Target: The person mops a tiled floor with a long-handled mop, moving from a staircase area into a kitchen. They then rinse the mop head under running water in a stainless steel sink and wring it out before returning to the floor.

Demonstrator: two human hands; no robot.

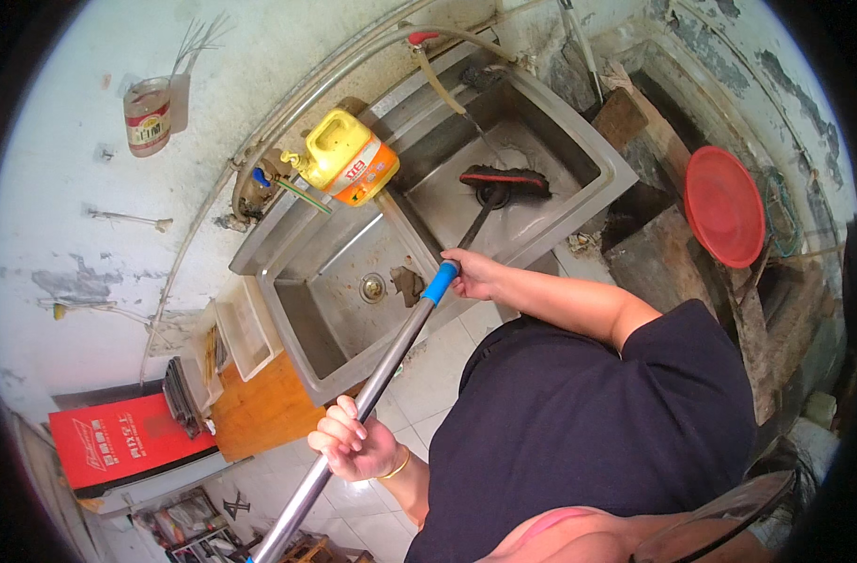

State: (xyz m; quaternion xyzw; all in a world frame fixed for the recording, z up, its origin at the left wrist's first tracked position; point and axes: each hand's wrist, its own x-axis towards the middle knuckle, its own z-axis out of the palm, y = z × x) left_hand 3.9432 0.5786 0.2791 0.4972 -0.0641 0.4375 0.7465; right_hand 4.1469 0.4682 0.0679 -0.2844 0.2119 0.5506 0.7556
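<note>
A long metal pole [393, 355] with a blue collar runs diagonally across the view. My right hand [471, 274] grips it just beyond the collar, while my left hand [354, 440] is curled around its lower part, fingers partly raised. The pole's far end joins a dark-bristled brush head [506, 181] with a red strip, which rests in the right basin of a stainless-steel double sink [608, 165], over the drain. Water runs from a hose [439, 81] on a red-handled tap into that basin. A brown scrap [407, 285] lies in the left basin, beside its drain.
A yellow detergent jug [354, 158] stands at the sink's back, near a blue-handled tap [262, 176]. Right of the sink are stone slabs and a red plastic basin [724, 206]. A wooden board [266, 408], a white tray [242, 331] and a red-topped cabinet [129, 440] are at left.
</note>
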